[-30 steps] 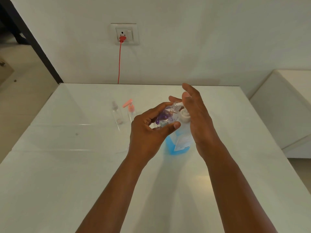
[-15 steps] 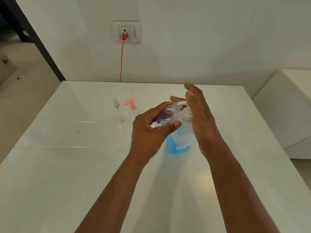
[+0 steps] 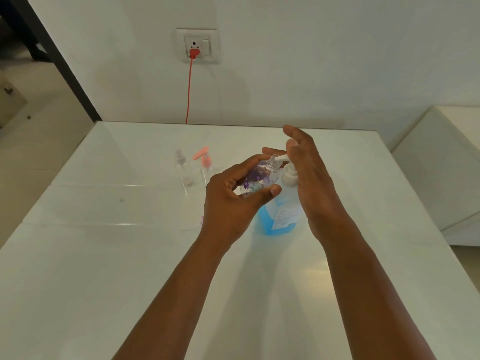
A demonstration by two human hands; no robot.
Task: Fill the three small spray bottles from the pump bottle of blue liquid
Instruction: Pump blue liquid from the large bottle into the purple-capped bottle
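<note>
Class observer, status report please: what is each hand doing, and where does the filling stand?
Left hand grips flowered bottle, neck at pump spout. Right hand flat on pump bottle head. Two small bottles wait behind. Nothing in the way.

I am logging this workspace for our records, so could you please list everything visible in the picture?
pump bottle: 1, clear with blue liquid and a white pump, standing mid-table between the hands
flowered spray bottle: 1, clear with purple flowers, cap off, tilted with its neck at the pump spout
clear spray bottle: 1, clear, standing on the table behind and left of the hands
pink-topped bottle: 1, clear with pink pump top, just right of the clear one
table: 1, white and glossy
wall socket: 1, white, on the wall
red cable: 1, plugged into the socket, hanging behind the table
left hand: 1, holds the flowered bottle
right hand: 1, fingers straight, over the pump head
</note>
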